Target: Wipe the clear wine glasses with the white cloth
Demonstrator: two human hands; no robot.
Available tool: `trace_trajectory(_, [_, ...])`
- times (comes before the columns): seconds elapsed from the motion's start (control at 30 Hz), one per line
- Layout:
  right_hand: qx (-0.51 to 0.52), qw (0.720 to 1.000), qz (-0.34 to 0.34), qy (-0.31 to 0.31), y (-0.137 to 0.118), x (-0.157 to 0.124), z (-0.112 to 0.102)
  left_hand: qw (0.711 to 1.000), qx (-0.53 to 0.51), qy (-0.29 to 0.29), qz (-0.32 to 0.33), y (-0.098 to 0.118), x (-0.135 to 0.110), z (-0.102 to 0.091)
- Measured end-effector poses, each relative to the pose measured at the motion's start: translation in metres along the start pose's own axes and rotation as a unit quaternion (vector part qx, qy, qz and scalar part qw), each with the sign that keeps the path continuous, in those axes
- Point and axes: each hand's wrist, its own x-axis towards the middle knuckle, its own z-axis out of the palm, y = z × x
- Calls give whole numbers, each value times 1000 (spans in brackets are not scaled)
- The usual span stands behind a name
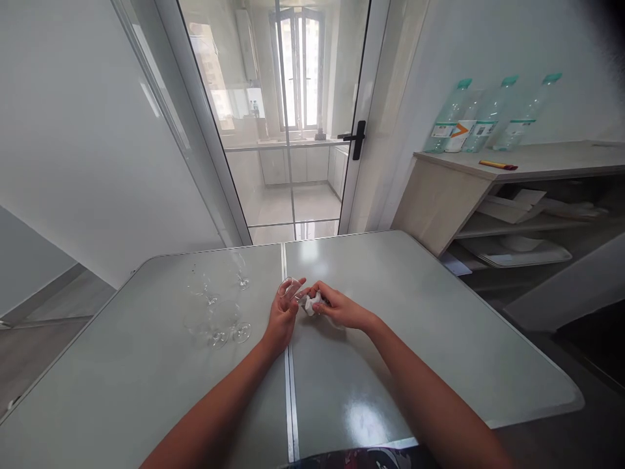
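Note:
Near the middle of the table, my left hand (282,317) is closed around a clear stemmed glass (289,286). The round end of this glass shows over my fingers; whether it is the foot or the rim I cannot tell. My right hand (336,308) pinches a crumpled white cloth or tissue (311,303) against the glass, and the fingers and cloth hide part of it. To the left of my hands stand several clear stemmed glasses, among them a front one (241,332) and a farther one (243,281).
The pale table (390,365) has a metal seam (291,410) down its middle. Ahead is a glass door (312,195) with a black handle (359,140). At the right, a wooden shelf unit (439,195) carries several plastic bottles (483,124) and a small yellow-red packet (498,165).

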Motion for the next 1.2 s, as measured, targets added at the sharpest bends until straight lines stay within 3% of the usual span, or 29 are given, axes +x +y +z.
trace_trajectory(0.17, [146,986,80,-4,10,5,10,999,-30,-22,-28,3,-1,-1])
trace_trajectory(0.27, [260,951,152,-68,8,4,10,997,-32,-33,-54,3,-4,-3])
trace_trajectory(0.33, [266,945,156,-112,6,3,6,997,-33,-42,-59,2,-5,-4])
trace_trajectory(0.4, [169,974,112,-99,7,2,5,997,-26,-41,-55,1,-4,-3])
trace_trajectory(0.47, [-3,999,37,-19,12,3,11,999,-14,-17,-37,-1,-2,-1])
trace_trajectory(0.57, [-234,964,-60,113,19,8,22,999,-1,36,-1,-3,1,-1])
trace_trajectory(0.63, [-281,943,-75,162,23,10,23,998,-2,62,9,-4,4,-5])
trace_trajectory(0.73, [-192,942,-16,275,27,12,8,996,-19,90,6,-4,8,-12])
trace_trajectory(0.8, [-67,921,38,381,32,13,-4,995,-36,97,16,-3,10,-14])
trace_trajectory(0.87, [71,898,75,427,39,15,-7,994,-42,94,36,-1,9,-13])
trace_trajectory(0.97, [202,909,89,354,49,22,9,995,-28,79,55,2,5,-5])
trace_trajectory(1.07, [241,930,84,264,54,27,30,997,1,49,63,5,-1,4])
trace_trajectory(1.13, [227,936,85,256,56,27,36,997,31,28,65,6,-5,9])
trace_trajectory(1.2, [186,935,88,288,56,25,35,996,66,6,64,6,-8,12])
